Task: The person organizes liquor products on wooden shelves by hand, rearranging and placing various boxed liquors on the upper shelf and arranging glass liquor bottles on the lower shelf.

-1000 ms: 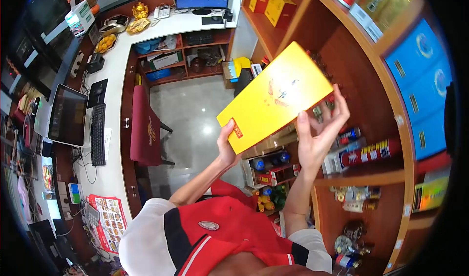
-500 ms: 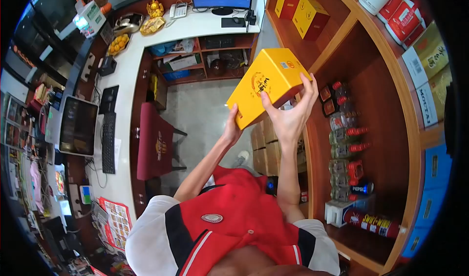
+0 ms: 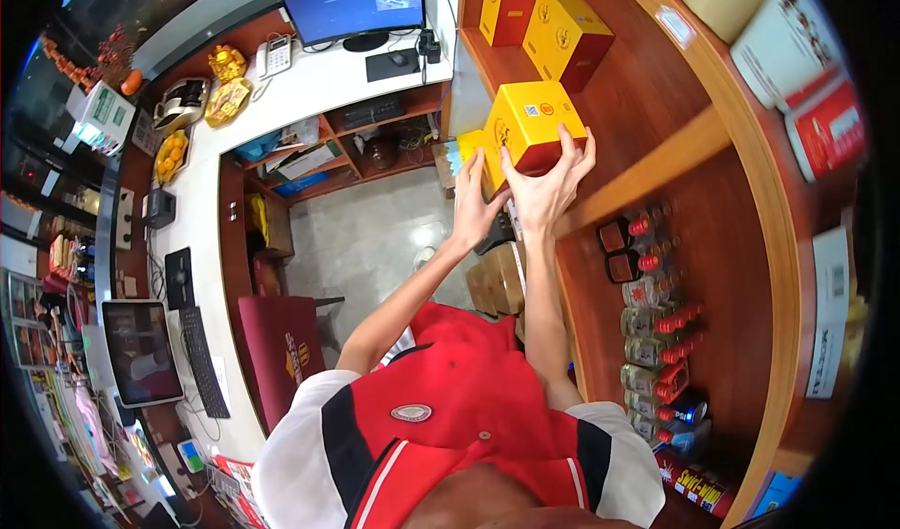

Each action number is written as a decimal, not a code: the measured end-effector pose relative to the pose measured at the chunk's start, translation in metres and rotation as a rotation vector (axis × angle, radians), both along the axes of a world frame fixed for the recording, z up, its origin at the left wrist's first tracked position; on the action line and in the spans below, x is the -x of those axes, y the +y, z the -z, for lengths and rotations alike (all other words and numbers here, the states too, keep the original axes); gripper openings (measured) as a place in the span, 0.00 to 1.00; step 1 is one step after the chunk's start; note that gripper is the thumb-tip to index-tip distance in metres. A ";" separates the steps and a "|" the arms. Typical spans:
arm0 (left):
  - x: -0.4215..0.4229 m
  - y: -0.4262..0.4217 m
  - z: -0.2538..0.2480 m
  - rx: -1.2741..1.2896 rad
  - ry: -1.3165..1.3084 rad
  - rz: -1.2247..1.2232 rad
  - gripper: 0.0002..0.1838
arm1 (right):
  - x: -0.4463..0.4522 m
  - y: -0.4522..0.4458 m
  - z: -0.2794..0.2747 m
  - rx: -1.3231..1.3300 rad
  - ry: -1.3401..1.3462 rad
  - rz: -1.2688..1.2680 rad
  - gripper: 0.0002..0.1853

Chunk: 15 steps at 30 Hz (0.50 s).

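A yellow gift box (image 3: 536,109) with a red side, black lettering and a small printed code is held upright at the edge of the wooden shelf. My right hand (image 3: 548,182) grips its near side, fingers spread over the top edge and corner. My left hand (image 3: 476,199) is at the lower left of the box, fingers and thumb about its bottom end. Just behind it, matching yellow and red boxes (image 3: 567,37) stand in the same shelf compartment.
Red-capped bottles (image 3: 647,323) line the lower shelf on the right. A wooden divider (image 3: 647,168) separates the compartments. To the left are a white counter (image 3: 309,89) with a monitor (image 3: 356,6), and a maroon chair (image 3: 278,346). Cartons (image 3: 497,281) sit on the floor.
The box has gone from tilted in front of me to more upright at the shelf, near the other boxes. My left hand has shifted toward its bottom; the view has moved closer to the shelf.
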State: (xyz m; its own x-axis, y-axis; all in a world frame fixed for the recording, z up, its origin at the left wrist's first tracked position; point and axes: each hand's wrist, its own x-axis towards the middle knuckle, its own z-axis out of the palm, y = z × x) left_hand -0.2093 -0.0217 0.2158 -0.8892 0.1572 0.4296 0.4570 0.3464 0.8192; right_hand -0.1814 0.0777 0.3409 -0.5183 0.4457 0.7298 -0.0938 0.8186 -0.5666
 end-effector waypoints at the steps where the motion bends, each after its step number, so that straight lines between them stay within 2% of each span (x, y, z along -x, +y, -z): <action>1: 0.018 0.010 0.004 -0.002 -0.006 0.015 0.55 | 0.017 0.007 0.007 -0.006 -0.013 0.013 0.50; 4: 0.068 0.041 0.019 0.023 -0.035 0.056 0.54 | 0.064 0.027 0.026 -0.024 -0.050 0.075 0.49; 7: 0.109 0.059 0.011 0.005 -0.044 0.119 0.57 | 0.107 0.044 0.027 -0.093 -0.022 0.105 0.50; 12: 0.172 0.080 0.003 0.004 0.008 0.109 0.55 | 0.180 0.066 0.022 -0.114 -0.072 0.110 0.49; 14: 0.201 0.091 0.001 -0.040 -0.033 0.104 0.54 | 0.212 0.072 0.012 -0.331 -0.108 0.192 0.47; 15: 0.215 0.097 -0.001 -0.012 -0.009 0.069 0.53 | 0.227 0.075 0.007 -0.345 -0.131 0.196 0.46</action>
